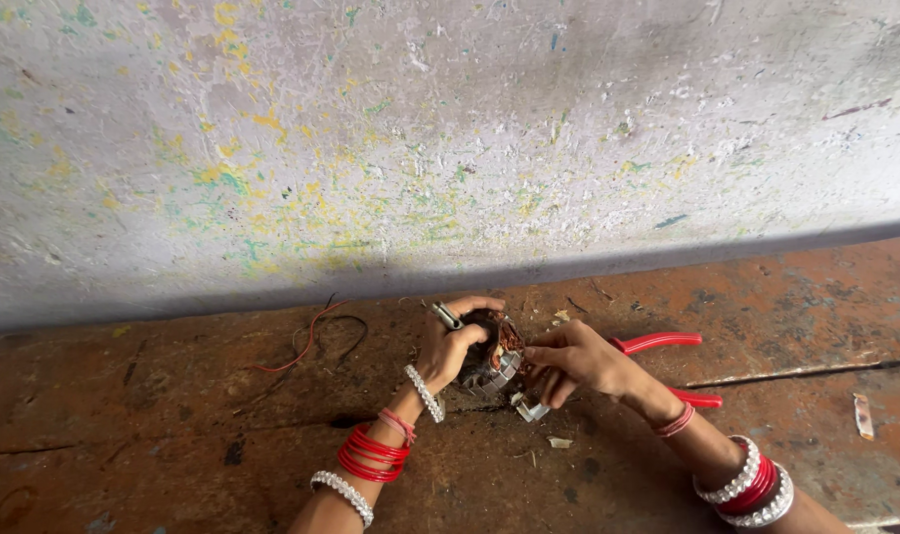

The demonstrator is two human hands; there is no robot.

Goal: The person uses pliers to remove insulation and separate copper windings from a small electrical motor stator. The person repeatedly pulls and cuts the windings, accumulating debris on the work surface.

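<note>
Small motor core [494, 356] with copper winding, mid-surface, gripped by left hand [448, 348] curled around it. Right hand [571, 361] pinching at its side, fingers closed. Red-handled pliers [667, 346] just behind right wrist. Loose wire [306, 346] left, on rusty surface [173, 435].

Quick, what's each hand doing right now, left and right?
Left hand: closed around the motor armature, holding it on the workbench.
Right hand: fingers pinched at the armature's side; red-handled pliers lie behind, unheld.
</note>
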